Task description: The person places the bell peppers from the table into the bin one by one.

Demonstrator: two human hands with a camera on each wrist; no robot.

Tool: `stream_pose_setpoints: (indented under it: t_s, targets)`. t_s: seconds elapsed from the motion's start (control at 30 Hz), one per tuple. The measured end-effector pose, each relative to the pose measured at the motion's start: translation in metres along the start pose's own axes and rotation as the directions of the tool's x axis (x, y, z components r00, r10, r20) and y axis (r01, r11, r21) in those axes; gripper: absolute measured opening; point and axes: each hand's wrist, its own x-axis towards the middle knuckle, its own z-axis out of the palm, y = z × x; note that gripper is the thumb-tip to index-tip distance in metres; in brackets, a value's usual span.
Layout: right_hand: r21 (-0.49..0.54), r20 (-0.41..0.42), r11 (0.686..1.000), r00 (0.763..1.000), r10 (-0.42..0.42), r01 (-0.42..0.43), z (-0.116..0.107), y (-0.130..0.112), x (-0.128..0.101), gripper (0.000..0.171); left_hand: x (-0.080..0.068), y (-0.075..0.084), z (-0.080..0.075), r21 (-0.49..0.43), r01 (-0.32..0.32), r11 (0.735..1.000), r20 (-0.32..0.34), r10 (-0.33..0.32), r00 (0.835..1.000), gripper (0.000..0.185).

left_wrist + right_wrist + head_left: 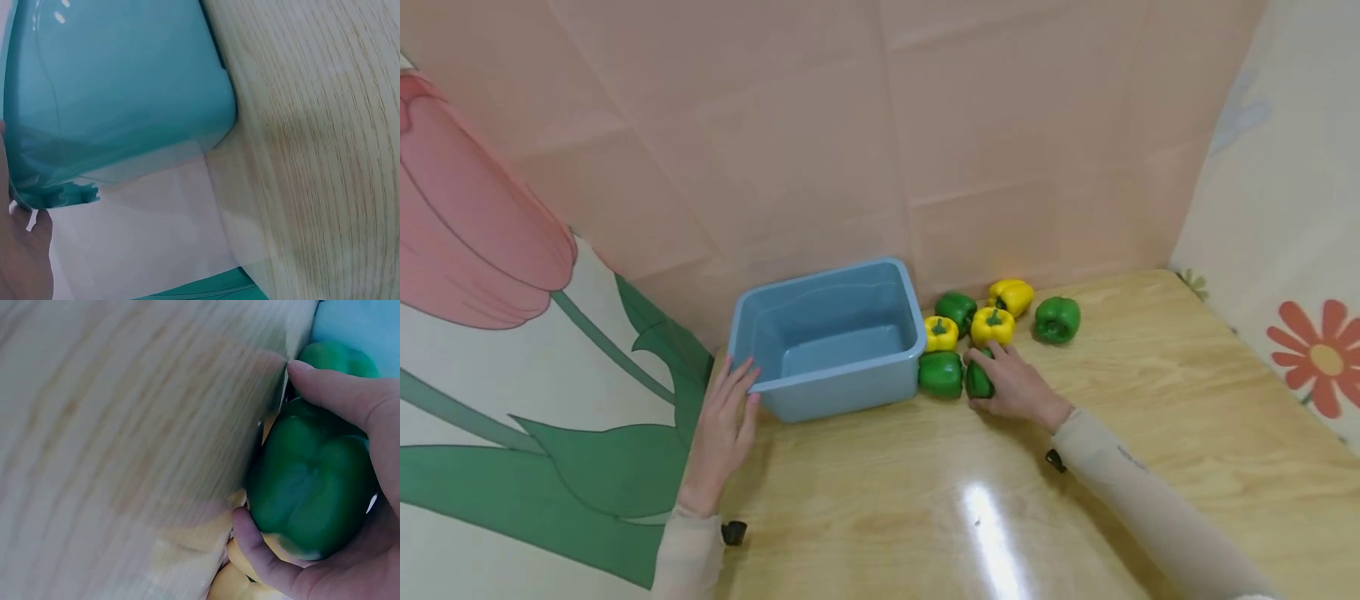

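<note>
A wooden table (1150,433) is seen against a pink backdrop, its near edge cut off by the frame. On it a blue tub (827,342) is set toward the back left; in the left wrist view only one corner and wall of it are shown, tinted teal. The left hand (722,429) is laid with relaxed, straight fingers against the tub's near left corner; in the wrist view only a sliver of the hand is caught at the frame's edge. Just right of the tub seven peppers are counted: four green and three yellow, clustered closely. One green pepper (978,379) is gripped by the right hand (1018,387), with thumb and fingers (331,390) curled round it while it rests on the table; most of it is hidden under the hand in the head view, and it is shown plainly only from the right wrist. A second green pepper (940,373) touches the tub's wall. The table is badly blurred in the right wrist view, and the yellow peppers there are mere smears beneath the palm.
</note>
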Motion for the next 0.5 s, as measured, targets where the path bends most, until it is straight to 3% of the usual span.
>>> stream_pose_setpoints:
  t_s: [0.5]
  targets:
    - [0.068, -0.019, 0.998, 1.0, -0.008, 0.01, -0.0073, 0.0028, -0.0033, 0.073, -0.0002, -0.0015, -0.0009, -0.012, 0.002, 1.0, 0.01, -0.002, 1.0, 0.044]
